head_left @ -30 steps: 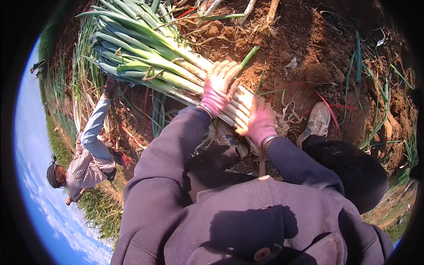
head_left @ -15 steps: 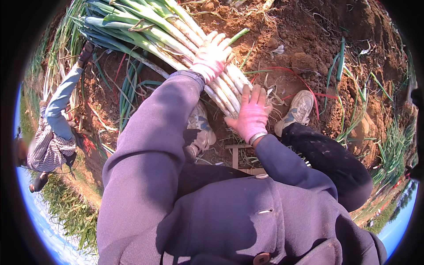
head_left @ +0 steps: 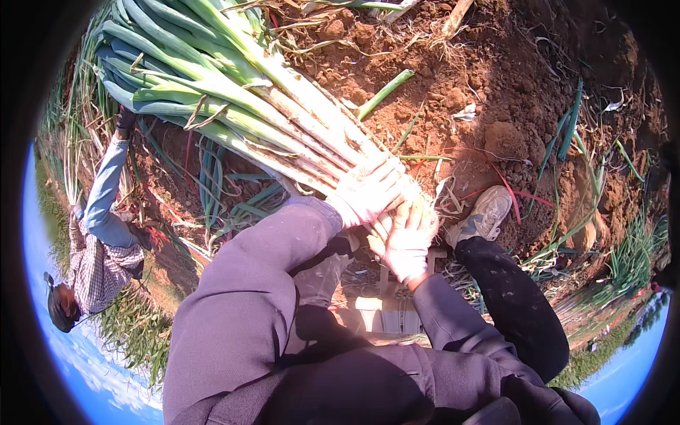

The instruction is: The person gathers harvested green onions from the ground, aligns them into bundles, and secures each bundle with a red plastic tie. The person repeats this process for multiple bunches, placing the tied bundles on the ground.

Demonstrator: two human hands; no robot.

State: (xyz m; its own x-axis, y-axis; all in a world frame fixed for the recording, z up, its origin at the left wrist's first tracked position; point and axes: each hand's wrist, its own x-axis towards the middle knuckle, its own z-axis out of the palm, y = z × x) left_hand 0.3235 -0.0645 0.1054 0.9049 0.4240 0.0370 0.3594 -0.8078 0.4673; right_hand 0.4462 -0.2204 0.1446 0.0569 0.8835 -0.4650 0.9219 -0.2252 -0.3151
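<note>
A thick bundle of long green onions point(head_left: 283, 117) lies slantwise in front of me, leaves at the far left and white root ends towards me. My left hand point(head_left: 370, 191), in a pale pink, soil-stained glove, is closed over the white stalks close to the roots. Right beside it, my right hand point(head_left: 409, 237), gloved with bare fingertips showing, grips the root ends, its fingers bent over them. The two hands touch or nearly touch. The undersides of the stalks and both palms are hidden.
Reddish soil point(head_left: 439, 85) carries loose leaves, dry scraps and a red strap point(head_left: 499, 177). My right shoe point(head_left: 489, 212) stands close to the root ends. A low wooden stool point(head_left: 386, 319) shows beneath me. At the left, another person point(head_left: 103, 248) reaches towards standing onions.
My left hand has slid down the stalks to the root ends, beside my right hand. The bundle has come nearer to me, and my right hand has shifted slightly nearer too.
</note>
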